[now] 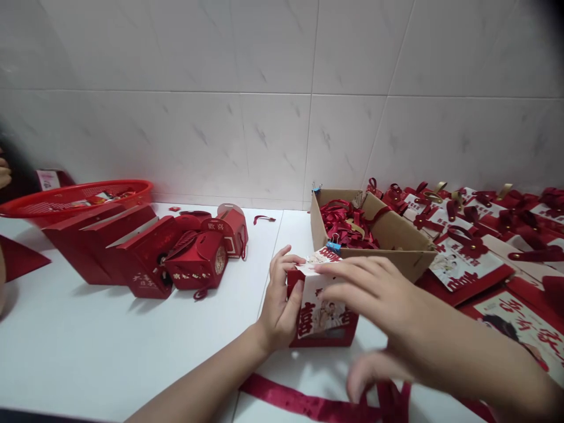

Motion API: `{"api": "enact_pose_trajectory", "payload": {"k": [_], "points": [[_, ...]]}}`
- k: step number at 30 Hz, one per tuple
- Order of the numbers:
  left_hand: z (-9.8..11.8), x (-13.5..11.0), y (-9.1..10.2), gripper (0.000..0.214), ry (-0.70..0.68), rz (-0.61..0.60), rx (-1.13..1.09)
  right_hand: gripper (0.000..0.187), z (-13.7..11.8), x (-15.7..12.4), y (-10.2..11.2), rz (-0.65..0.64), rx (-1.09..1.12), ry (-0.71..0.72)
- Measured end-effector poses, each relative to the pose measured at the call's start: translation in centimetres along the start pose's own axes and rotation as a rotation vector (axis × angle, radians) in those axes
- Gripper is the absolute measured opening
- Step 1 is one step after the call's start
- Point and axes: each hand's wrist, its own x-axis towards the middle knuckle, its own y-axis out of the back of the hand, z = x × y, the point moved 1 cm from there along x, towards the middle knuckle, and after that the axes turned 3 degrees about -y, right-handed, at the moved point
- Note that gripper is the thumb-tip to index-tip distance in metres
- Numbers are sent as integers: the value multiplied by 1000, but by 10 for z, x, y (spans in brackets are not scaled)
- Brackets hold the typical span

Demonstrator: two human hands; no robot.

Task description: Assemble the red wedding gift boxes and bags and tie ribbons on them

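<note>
Gift box (324, 320) — red and white, printed — stood on the white table (88, 341) at lower centre of the frame, just in front of an open cardboard box (396, 235). Left hand (279, 305) clasped its left side, fingers curled over the top edge. Right hand (374, 294) lay across the top, fingers extended and slightly spread — thumb blurred. A red ribbon (291, 399) lay along the bottom edge.
</note>
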Motion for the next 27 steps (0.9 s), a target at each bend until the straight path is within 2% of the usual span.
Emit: {"api": "enact_pose_trajectory", "payload": {"k": [3,7,10,15,17,19,23,27], "points": [[-2,-3,0,21,35,10,-78,37,20,13,0,4,167,-135],[-3,-11,0,21,104,32,-155,21,37,20,-11,-117,381,-195],[-2,-15,-1,22,104,40,-198,18,37,19,-16,-166,476,-220],[9,-9,-3,16,184,65,-519,16,34,18,-19,-194,494,-288],[12,-4,-3,19,212,55,-577,15,35,19,-22,-203,506,-327],[14,-1,-2,23,202,25,-504,16,36,21,-25,-189,536,-351],[11,2,-2,20,167,49,-282,15,36,23,-31,-136,576,-342],[8,2,-4,30,157,48,-273,14,36,24,-34,-120,558,-332]]}}
